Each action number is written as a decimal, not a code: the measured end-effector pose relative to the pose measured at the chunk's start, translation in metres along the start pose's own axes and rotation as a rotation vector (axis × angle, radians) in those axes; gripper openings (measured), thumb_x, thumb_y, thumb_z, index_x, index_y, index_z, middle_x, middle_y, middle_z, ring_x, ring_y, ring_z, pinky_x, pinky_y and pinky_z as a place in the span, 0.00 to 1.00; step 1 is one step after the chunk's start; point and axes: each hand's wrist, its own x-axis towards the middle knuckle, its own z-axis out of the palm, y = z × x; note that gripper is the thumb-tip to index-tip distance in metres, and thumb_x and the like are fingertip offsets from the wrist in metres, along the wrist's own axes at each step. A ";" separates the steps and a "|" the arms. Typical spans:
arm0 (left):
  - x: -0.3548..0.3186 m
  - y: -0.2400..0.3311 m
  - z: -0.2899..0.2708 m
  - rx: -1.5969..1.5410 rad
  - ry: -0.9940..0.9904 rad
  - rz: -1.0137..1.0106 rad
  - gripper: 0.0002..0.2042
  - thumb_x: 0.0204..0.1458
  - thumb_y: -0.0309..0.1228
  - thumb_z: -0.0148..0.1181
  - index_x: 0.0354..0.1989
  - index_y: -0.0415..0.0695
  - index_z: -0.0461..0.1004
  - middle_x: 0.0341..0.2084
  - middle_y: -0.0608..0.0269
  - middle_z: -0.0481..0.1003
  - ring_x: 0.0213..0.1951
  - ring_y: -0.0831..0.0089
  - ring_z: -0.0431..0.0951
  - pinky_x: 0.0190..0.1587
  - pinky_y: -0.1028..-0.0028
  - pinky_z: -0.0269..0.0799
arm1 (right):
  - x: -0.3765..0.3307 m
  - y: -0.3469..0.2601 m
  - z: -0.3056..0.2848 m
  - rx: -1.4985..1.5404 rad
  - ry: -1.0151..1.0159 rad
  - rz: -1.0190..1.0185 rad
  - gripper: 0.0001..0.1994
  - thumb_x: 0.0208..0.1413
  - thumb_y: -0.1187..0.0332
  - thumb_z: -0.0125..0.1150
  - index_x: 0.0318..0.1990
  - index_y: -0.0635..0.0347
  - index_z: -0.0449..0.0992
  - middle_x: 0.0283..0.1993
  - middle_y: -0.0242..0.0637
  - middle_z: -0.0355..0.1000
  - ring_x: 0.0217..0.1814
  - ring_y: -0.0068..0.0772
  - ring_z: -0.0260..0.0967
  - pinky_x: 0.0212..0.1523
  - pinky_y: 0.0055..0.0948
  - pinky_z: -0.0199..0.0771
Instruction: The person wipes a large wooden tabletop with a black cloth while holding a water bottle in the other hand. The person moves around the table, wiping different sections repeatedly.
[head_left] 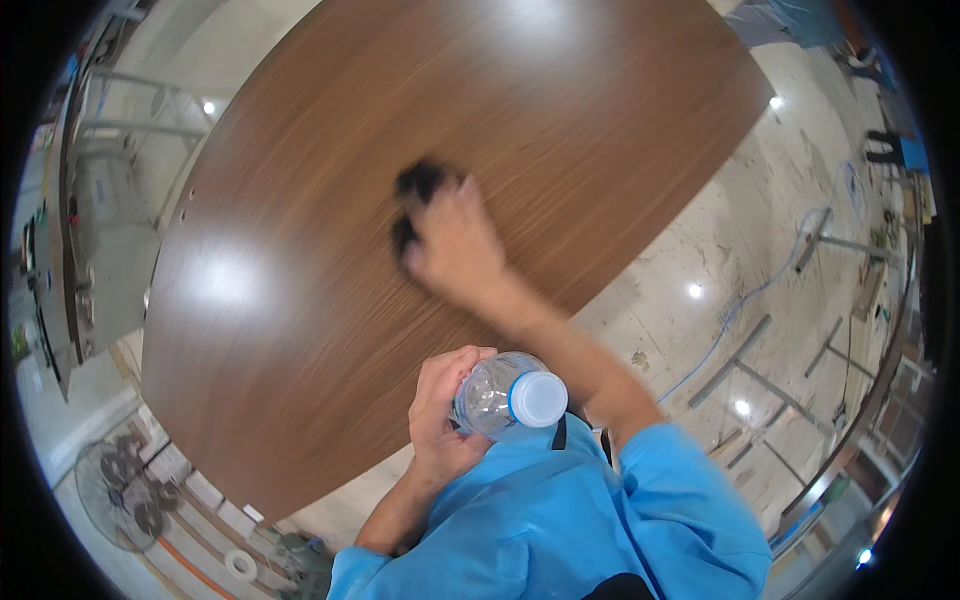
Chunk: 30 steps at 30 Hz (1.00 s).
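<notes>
My left hand (440,410) is closed around a clear plastic bottle (488,395) with a white cap and a blue ring, held close to my body. Out over the brown wood-grain tabletop (330,330), my right hand (455,245) is closed on a black cloth (418,185) against the surface. Motion blurs this hand and the cloth, so the cloth's edges are hard to make out.
A standing fan (120,490) is at the lower left, near a white roll of tape (240,565). Metal frames (730,360) and a blue cable (720,335) lie on the pale floor at right. Another person (905,152) is at the far right.
</notes>
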 end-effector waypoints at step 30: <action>-0.042 -0.031 -0.083 -0.405 0.684 -0.369 0.44 0.38 0.27 0.82 0.66 0.35 0.63 0.56 0.56 0.73 0.57 0.67 0.74 0.61 0.66 0.70 | -0.042 0.186 -0.064 -0.256 -0.164 0.430 0.37 0.58 0.62 0.54 0.72 0.71 0.54 0.56 0.61 0.69 0.60 0.62 0.65 0.67 0.60 0.53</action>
